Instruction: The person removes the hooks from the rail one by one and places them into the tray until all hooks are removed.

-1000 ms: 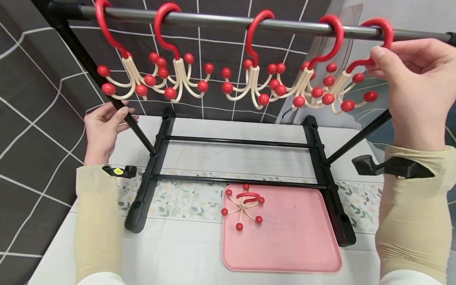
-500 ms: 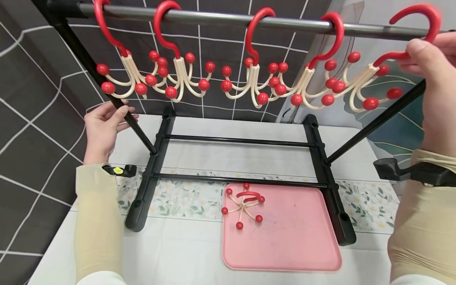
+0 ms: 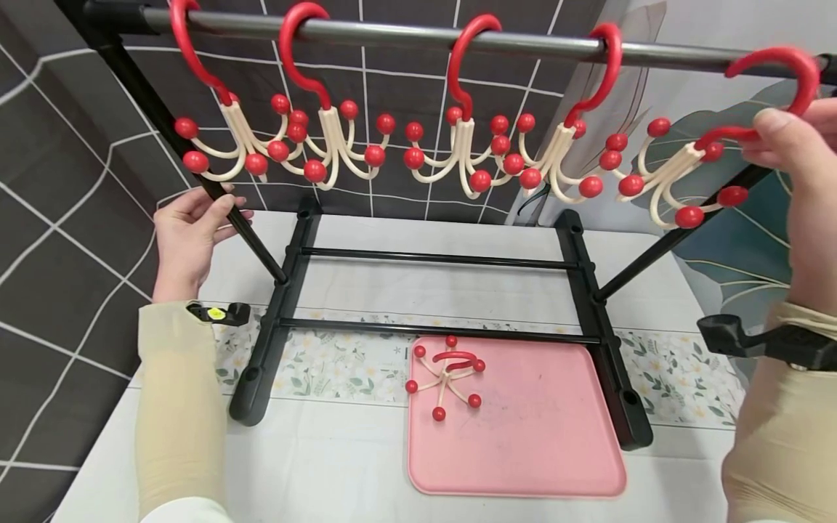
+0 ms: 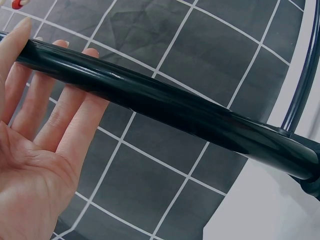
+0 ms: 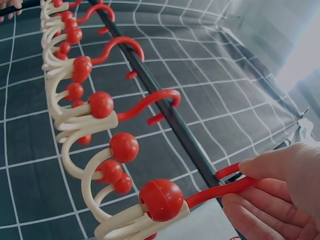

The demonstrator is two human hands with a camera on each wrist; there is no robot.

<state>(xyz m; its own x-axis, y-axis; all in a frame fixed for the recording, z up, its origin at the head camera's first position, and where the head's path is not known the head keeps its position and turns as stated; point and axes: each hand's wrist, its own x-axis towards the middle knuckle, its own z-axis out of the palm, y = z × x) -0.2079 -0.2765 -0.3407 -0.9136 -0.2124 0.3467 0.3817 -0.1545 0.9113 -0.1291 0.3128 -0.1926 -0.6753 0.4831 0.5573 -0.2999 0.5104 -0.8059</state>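
Observation:
My right hand (image 3: 807, 167) pinches the red hook of a multi-arm hanger (image 3: 680, 163) at the right end of the rack's top bar (image 3: 405, 35). Its cream arms end in red balls and tilt to the left. In the right wrist view, thumb and fingers hold that red hook (image 5: 220, 191) right at the bar. My left hand (image 3: 186, 236) holds the rack's slanted left post (image 3: 251, 243). Seen from the left wrist, the thumb lies on one side of the black post (image 4: 160, 102) and the fingers pass behind it. Several matching hangers (image 3: 464, 138) hang along the bar.
One more hanger (image 3: 446, 374) lies on the pink tray (image 3: 523, 436), whose back edge reaches under the rack's front crossbar (image 3: 366, 328). The black rack foot (image 3: 621, 392) stands along the tray's right side. A dark gridded cloth (image 3: 65, 254) covers the back and left.
My right hand has carried its hanger to the right along the bar; the hook rose, then came down again. The neighbouring hanger's arms have swung slightly. My left hand stays on the post.

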